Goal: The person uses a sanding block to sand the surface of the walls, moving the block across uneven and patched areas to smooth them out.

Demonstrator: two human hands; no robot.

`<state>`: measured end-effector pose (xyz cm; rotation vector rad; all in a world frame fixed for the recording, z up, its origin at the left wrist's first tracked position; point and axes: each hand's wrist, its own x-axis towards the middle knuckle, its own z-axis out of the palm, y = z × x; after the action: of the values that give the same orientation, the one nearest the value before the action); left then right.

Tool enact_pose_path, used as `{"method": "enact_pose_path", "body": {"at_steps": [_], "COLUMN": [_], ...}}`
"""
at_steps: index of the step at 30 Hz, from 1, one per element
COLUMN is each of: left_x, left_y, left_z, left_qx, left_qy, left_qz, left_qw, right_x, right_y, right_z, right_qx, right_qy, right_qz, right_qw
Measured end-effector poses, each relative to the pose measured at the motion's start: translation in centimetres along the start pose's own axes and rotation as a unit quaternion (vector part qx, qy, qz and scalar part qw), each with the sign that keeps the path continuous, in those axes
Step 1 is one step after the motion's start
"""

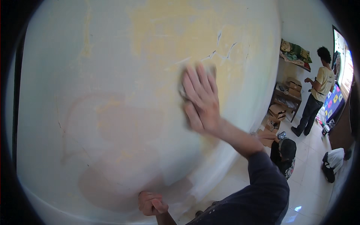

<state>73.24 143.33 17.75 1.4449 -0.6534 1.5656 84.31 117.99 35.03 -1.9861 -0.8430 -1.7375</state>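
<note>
My right hand [202, 97] presses nearly flat against the wall [112, 67], fingers together and pointing up. Beneath it sits a flat grey-brown piece [214, 69], perhaps sandpaper or a pad; only its edges show past the fingers, and they are blurred. My left hand [152, 203] is closed in a fist low in front of the wall, with nothing seen in it. The wall is pale, with worn yellow patches [161, 30] around and above my right hand. Dark cracks with white edges [213, 54] run just above my fingertips.
To the right, a person in a yellow shirt [323, 80] stands by a shelf table [287, 95] with cardboard boxes [277, 111]. Another person in a dark cap [288, 149] is low on the tiled floor [303, 191], nearer me. Folded cloths [295, 52] lie on a wall shelf.
</note>
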Motion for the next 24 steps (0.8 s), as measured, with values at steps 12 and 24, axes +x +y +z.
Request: {"method": "enact_pose_path", "body": {"at_steps": [12,24], "left_x": [-0.4,-1.9], "left_y": [1.1,4.0], "left_z": [-0.2,-0.8], "left_qx": [-0.002,0.063], "left_qy": [0.068,0.014], "left_qz": [-0.006,-0.006], "left_qw": [0.998,0.998], "right_x": [0.4,2.9], "right_y": [-1.8,-9.5], "right_z": [1.8,4.6], "right_qx": [0.005,0.127], "right_qy": [-0.127,-0.281], "right_qz": [-0.327,-0.564], "right_qw": [0.936,0.766]}}
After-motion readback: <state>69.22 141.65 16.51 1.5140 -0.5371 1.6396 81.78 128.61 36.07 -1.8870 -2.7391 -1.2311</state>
